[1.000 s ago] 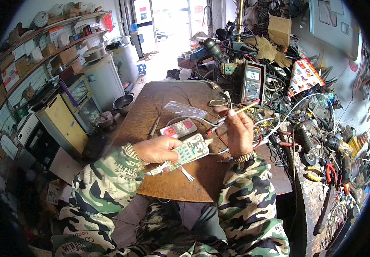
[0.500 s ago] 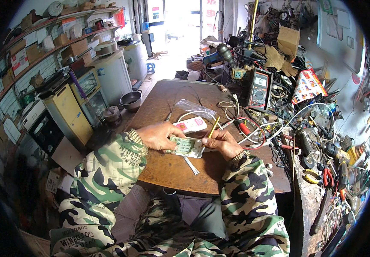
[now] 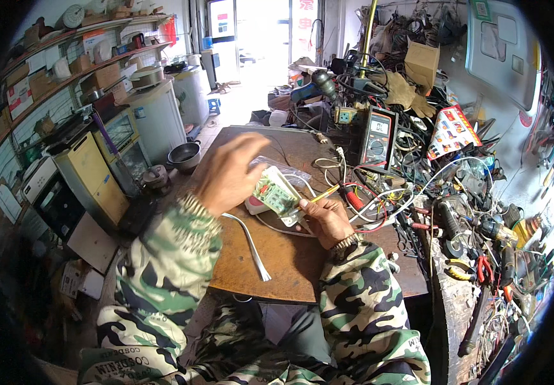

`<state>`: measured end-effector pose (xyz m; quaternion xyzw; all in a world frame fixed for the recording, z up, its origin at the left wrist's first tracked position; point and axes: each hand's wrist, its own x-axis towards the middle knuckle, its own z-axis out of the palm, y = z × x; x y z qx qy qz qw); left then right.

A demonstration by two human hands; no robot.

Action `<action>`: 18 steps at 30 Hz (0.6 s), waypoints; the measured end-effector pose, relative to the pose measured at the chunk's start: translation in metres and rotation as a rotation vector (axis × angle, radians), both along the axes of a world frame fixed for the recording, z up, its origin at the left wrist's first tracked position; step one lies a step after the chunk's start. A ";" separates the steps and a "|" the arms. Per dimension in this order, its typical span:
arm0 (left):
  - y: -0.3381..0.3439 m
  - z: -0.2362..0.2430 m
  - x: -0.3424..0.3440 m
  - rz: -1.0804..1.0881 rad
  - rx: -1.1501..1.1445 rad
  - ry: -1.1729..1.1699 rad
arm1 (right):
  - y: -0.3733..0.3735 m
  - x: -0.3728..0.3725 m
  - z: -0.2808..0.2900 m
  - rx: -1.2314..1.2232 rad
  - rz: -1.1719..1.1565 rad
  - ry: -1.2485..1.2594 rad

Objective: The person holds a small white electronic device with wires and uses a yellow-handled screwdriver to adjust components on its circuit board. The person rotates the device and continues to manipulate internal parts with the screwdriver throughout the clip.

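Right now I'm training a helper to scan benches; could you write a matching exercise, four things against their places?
1. Green circuit board in pale casing
2. Dark rectangular multimeter
3. Dark round metal pan
4. Tan open cardboard box

A. Left of the brown wooden table
B. Behind the tan gloves
C. In the bare right hand
D. Upright, screen facing the camera

Pairs: 1-C; 2-D; 3-A; 4-B

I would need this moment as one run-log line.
left hand: open, blurred, near circuit board; right hand: holding circuit board and yellow stick; white cable: on table; multimeter: beyond right hand
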<state>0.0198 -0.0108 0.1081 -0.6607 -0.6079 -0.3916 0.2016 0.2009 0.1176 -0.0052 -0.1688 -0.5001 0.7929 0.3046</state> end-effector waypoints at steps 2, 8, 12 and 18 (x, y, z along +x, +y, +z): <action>-0.021 -0.010 0.007 0.018 0.043 -0.232 | 0.004 -0.005 -0.006 -0.076 0.049 0.049; -0.038 -0.049 0.004 -0.388 -0.574 -1.236 | -0.015 -0.006 0.014 -0.056 0.032 0.221; -0.003 -0.054 0.007 -0.829 -0.355 -1.525 | -0.016 -0.005 0.005 -0.026 0.106 0.215; 0.007 -0.072 0.008 -0.880 -0.139 -1.645 | -0.031 -0.007 0.013 -0.029 0.286 0.091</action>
